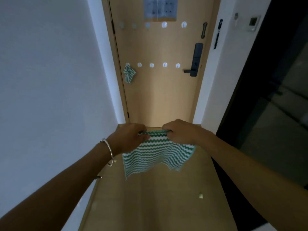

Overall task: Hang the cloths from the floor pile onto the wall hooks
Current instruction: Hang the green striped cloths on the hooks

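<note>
You are pinching the top edge of a striped cloth (pixel 156 155) with both hands, your left hand (pixel 131 137) and right hand (pixel 178 132) each curling round bunched fabric. It is hanging in the air above the floor (pixel 150 205), well short of the door (pixel 158 97). Another cloth (pixel 129 75) is occupying the leftmost lower hook, and the next hook (pixel 139 64) is sitting bare. As I judge it, you are risking a slide-off: a flat, stretched edge is giving that small hook little to catch, and easing either pinch early could be dropping it.
</note>
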A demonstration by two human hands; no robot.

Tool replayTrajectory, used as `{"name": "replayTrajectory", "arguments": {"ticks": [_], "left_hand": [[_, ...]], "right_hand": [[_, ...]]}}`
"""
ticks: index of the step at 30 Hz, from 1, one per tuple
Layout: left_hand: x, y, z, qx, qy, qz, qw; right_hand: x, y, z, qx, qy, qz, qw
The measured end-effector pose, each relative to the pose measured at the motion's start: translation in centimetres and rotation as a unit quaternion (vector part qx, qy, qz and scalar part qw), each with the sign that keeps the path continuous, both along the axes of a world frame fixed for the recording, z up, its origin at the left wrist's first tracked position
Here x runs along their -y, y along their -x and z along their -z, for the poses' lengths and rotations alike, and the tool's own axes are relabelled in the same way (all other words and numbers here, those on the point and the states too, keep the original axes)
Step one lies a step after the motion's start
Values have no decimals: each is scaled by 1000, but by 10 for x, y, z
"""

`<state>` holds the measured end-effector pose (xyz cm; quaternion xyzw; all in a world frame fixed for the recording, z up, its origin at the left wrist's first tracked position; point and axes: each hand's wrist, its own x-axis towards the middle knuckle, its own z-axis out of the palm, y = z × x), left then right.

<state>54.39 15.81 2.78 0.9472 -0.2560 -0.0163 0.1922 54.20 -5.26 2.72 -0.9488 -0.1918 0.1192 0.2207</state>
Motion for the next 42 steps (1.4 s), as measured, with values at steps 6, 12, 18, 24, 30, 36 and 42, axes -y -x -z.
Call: {"name": "replayTrajectory", "arguments": {"ticks": [6,12,18,24,30,36,42], "left_hand": [[23,-74,1,5,7,-10,1000],[45,-148,13,-4,5,11,1000],[66,-250,24,8,11,56,998],[76,-387,9,20,37,100,994],[95,-486,18,26,41,119,992],[121,-573,38,18,15,123,992],[145,-665,55,-25,-3,76,997]], "right_hand": [[23,-72,9,11,1,-10,1000],[46,-134,22,0,8,-4,1000],[68,-222,23,-1,24,6,1000],[83,-347,7,9,40,44,998],[90,-436,11,21,95,52,994],[120,-526,31,15,88,78,993],[146,-640,49,-10,38,34,999]]}}
